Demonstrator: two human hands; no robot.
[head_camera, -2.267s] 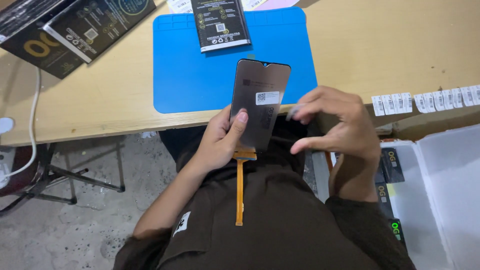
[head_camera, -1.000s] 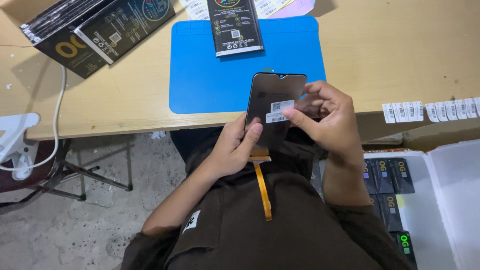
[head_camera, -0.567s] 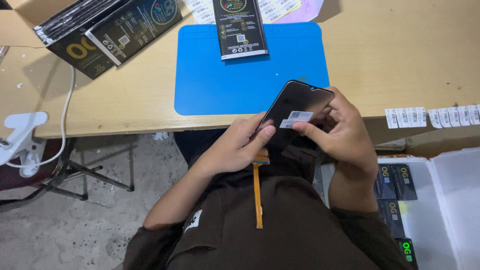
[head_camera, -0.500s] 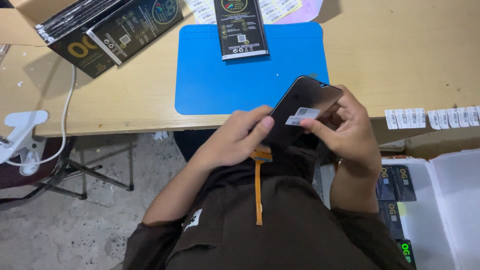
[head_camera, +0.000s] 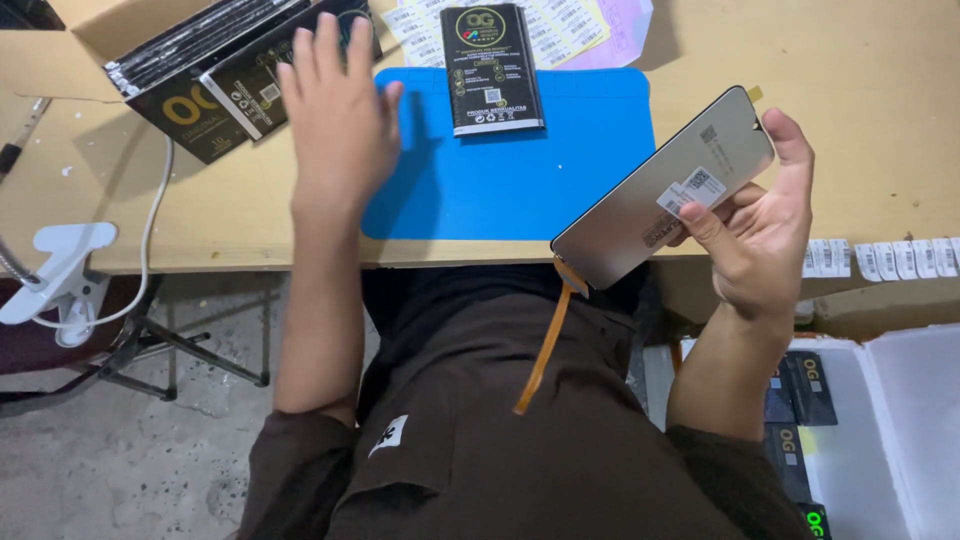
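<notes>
While one screen panel (head_camera: 665, 195) tilts, two hands

A wooden table (head_camera: 880, 120) spans the upper part of the view, its front edge running across the middle. A blue mat (head_camera: 520, 180) lies on it. Below the edge shows a grey concrete floor (head_camera: 120, 470), mottled and dusty. A black metal stand (head_camera: 170, 350) rests on the floor under the table. A white clamp (head_camera: 55, 270) grips the table's edge at far left. Light is even, with soft shadows.
</notes>
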